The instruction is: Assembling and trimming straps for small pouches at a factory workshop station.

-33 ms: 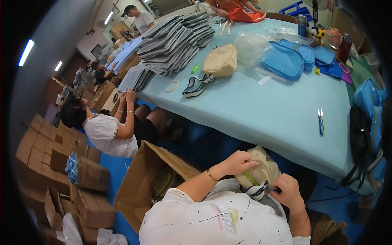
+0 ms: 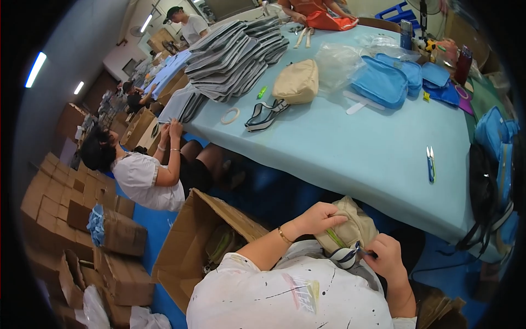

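Close to my body I hold a beige fabric bag (image 2: 353,216) with a lime-green zipper (image 2: 334,238). My left hand (image 2: 322,217) is closed on its upper left side, thumb on top. A navy-and-white striped strap (image 2: 344,256) hangs from the bag's lower end. Beside that strap my right hand (image 2: 386,255) is closed, fingers pinched around a small dark-blue thing whose kind is mostly hidden. On the table, a second beige bag (image 2: 296,82) lies with its striped strap (image 2: 266,115) trailing. Blue-handled thread snips (image 2: 430,164) rest near the table's right end.
The light-blue table (image 2: 350,148) carries stacked grey pieces (image 2: 227,60), blue bags (image 2: 381,81), clear plastic (image 2: 335,66) and a tape roll (image 2: 230,115). An open carton (image 2: 181,255) with beige bags stands at my left. A seated co-worker (image 2: 145,178) handles grey pieces; others work farther back.
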Demonstrator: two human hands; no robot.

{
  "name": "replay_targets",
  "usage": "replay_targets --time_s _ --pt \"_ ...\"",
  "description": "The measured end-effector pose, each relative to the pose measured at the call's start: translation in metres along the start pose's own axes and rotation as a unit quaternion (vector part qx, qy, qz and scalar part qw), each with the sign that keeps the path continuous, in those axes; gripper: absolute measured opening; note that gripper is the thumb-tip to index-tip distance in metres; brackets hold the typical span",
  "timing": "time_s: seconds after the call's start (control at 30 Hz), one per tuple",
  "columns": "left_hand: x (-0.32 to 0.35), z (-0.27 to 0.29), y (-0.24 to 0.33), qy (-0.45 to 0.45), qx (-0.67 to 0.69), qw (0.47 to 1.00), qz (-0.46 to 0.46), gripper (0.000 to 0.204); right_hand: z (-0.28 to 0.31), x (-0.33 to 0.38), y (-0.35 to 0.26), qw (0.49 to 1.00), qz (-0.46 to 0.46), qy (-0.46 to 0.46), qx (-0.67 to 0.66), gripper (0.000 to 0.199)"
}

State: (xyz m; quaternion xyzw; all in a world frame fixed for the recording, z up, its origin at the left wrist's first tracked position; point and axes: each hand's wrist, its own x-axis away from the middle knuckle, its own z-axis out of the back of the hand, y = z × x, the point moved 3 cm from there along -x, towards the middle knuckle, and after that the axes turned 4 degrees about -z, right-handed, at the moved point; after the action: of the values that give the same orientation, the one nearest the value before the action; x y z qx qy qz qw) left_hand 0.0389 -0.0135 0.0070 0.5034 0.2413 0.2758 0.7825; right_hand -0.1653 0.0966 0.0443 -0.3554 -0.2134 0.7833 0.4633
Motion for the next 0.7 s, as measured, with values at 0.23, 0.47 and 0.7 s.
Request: replay_targets --time_s 0.23,0.47,0.7 --pt "0.003 -0.01 -0.019 0.018 0.099 0.99 0.097 0.028 -0.006 0.004 0.016 0.935 0.136 0.273 0.182 0.019" --pt "0.011 -0.014 0.002 0.123 0.07 0.989 0.051 0.032 -0.024 0.031 0.057 0.908 -0.31 0.281 -0.009 0.025" --pt "0.013 -0.014 0.022 0.155 -0.078 0.976 -0.129 0.033 -0.05 0.045 0.069 0.695 -0.298 0.218 -0.617 0.025"
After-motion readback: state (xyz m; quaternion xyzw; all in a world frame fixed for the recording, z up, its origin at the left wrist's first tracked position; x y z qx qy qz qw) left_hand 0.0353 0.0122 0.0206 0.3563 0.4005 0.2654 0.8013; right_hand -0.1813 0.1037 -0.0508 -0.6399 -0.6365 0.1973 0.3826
